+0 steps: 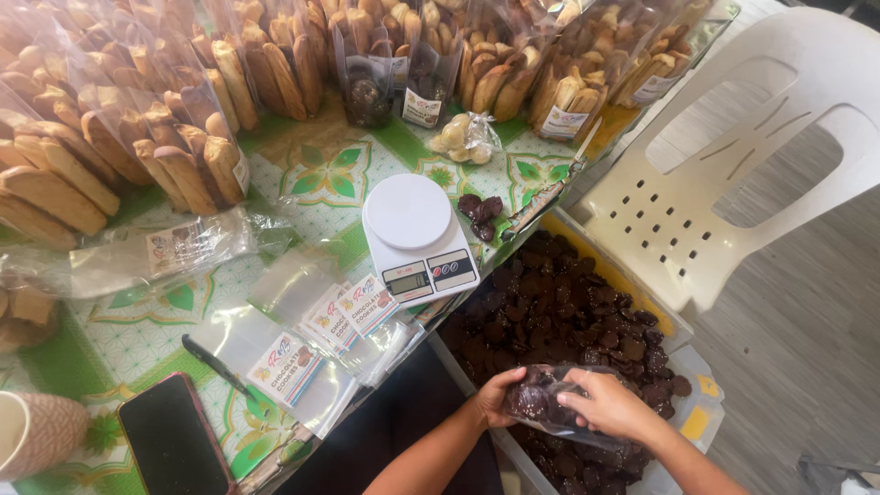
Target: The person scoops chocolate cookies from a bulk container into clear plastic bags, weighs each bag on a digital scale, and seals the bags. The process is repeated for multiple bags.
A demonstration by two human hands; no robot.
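Low in the frame, right of centre, both hands close on one clear plastic bag [548, 401] of dark chocolate cookies: the left hand [500, 396] cups its left end with curled fingers, and the right hand [612, 404] pinches its upper edge from the right. The bag hangs just above one white tub [632, 286] heaped with the same dark cookies — too many to count.

Up and left of the tub, one white kitchen scale [418, 237] stands on the table with its round pan bare; about four loose cookies [480, 215] lie just beside it. Four labelled empty bags [323, 341] fan out left of the scale, by one black pen [214, 364] and one dark phone [172, 439].

Packs of pale finger biscuits [165, 110] crowd the upper frame. The surface is a green-and-white patterned tablecloth [137, 330]; one white plastic chair [733, 156] stands at the right on a grey floor [807, 367].
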